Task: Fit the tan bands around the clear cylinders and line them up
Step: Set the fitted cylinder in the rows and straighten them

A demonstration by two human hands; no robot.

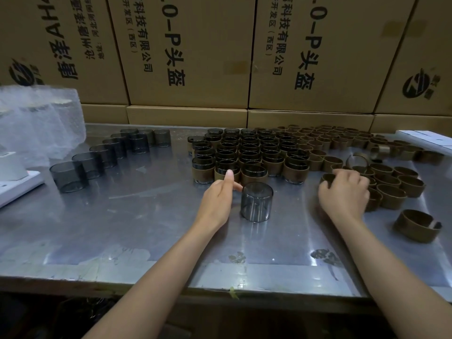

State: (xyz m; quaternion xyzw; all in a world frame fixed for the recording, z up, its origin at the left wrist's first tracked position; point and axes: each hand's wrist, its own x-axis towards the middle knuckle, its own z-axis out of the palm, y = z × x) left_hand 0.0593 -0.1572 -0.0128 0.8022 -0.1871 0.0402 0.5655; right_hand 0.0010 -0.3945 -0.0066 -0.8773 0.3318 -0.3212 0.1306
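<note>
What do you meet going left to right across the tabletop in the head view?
Bubble wrap → row of bare clear cylinders → block of banded cylinders → left hand → lone bare cylinder → right hand gripping a tan band → loose tan bands.

middle carton (186, 52): "科技有限公司", "(西区)", ".0-p头盔"
right carton (315, 52): same print
left carton (56, 45): upside down, partly legible

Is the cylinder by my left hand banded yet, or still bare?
Bare. The cylinder shows see-through grey glass all the way down, with no tan band around it.
</note>
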